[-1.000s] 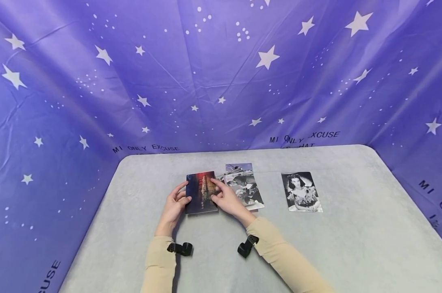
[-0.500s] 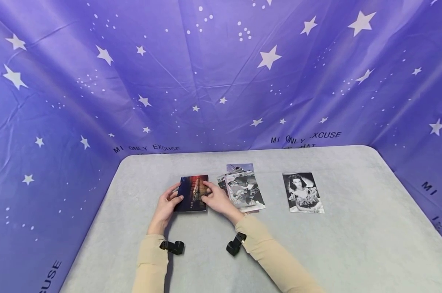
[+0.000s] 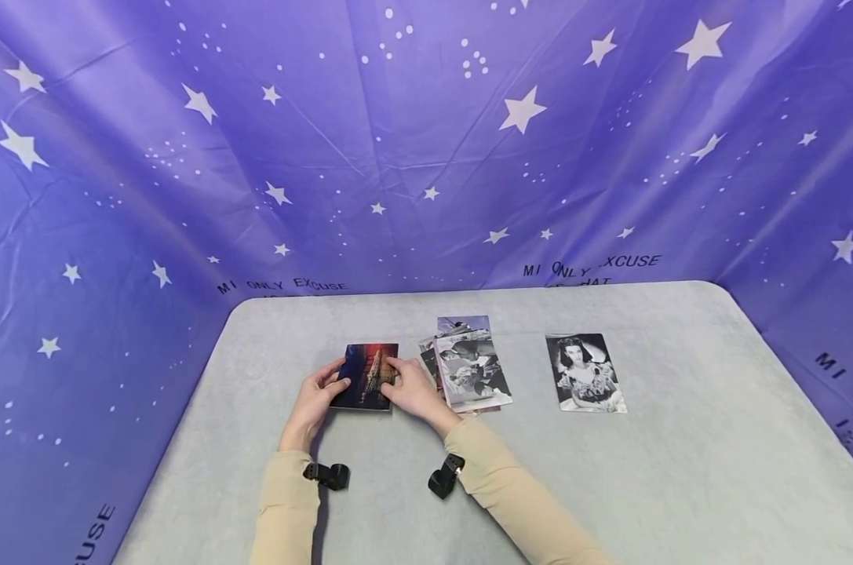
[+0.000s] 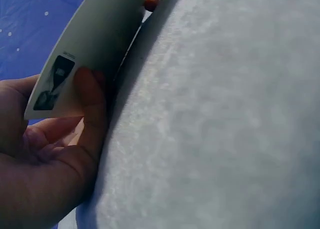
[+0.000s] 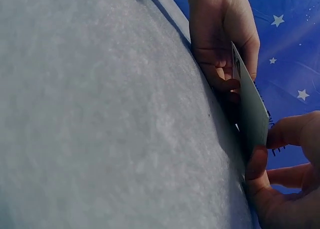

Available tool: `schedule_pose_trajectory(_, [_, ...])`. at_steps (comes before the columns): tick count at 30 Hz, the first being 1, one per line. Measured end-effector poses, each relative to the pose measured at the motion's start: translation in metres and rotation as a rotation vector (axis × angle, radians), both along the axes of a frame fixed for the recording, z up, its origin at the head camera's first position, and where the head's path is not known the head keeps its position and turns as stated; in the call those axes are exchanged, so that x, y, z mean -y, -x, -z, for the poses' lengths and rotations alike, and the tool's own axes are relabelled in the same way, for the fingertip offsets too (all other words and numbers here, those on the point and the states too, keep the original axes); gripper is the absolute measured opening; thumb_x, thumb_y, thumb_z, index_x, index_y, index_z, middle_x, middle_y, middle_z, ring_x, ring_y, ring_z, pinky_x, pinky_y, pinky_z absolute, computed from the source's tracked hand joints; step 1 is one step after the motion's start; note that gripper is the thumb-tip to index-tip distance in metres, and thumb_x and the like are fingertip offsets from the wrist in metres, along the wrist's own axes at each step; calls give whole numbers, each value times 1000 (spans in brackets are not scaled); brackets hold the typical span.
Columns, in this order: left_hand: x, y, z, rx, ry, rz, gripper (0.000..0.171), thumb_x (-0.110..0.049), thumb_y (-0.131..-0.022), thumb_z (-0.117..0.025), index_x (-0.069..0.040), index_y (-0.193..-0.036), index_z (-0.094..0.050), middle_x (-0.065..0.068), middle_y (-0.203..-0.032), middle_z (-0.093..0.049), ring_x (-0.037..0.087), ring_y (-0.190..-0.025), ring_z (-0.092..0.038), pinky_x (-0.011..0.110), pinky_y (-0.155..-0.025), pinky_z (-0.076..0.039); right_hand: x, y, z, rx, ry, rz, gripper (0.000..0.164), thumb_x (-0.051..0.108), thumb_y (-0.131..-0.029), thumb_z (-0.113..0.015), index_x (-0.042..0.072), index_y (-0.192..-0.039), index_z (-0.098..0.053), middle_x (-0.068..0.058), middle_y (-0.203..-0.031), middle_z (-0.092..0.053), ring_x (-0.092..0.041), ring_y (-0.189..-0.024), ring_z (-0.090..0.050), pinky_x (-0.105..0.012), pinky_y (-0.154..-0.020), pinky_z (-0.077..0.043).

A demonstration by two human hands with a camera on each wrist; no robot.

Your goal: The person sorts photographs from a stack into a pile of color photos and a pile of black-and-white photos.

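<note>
Pinching a red-and-blue photo card [image 3: 365,378] at opposite edges with left fingers [image 3: 333,366] and right fingers [image 3: 399,366]. Tilted between both, of uncertain long axis, with neither side nearer.

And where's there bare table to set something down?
Bare: between the picture pile and the lone portrait; from that portrait to the right edge of the table; left of the left hand. Crowded: where that hand and the right hand hold the red-and-blue card beside the pile.
</note>
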State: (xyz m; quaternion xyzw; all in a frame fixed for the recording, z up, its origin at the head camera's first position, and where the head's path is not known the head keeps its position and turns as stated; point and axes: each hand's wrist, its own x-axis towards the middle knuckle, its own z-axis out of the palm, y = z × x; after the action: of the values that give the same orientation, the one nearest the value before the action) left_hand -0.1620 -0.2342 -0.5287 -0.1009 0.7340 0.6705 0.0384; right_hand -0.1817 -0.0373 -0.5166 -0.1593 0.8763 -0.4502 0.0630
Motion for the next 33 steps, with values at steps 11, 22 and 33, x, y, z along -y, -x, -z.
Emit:
schedule_pose_trajectory(11, [16, 1, -14, 49, 286, 133, 51, -3, -88, -66, 5, -136, -51, -5, -55, -45, 7, -49, -43, 20, -49, -39, 1, -1, 5, -15, 12, -10, 55, 15, -78, -74, -5, -127, -60, -21, -111, -50, -31, -106, -46, -39, -91, -44])
schedule_pose_trajectory(22, [41, -15, -18, 128, 151, 231, 52, -15, -100, -54, 7, -144, -37, 5, -57, -56, 8, -44, -52, 22, -45, -48, 6, 5, 17, -98, -44, 14, 54, 20, -74, -77, 3, -123, -66, -17, -104, -54, -26, -99, -50, -33, -81, -44])
schedule_pose_trajectory(33, [39, -19, -24, 110, 132, 113, 48, -15, -100, -53, 7, -141, -42, 11, -72, -65, 11, -57, -60, 23, -53, -52, 2, 2, 5, -54, -61, 37, 53, 13, -73, -78, 3, -124, -65, -17, -109, -54, -28, -101, -53, -37, -87, -46])
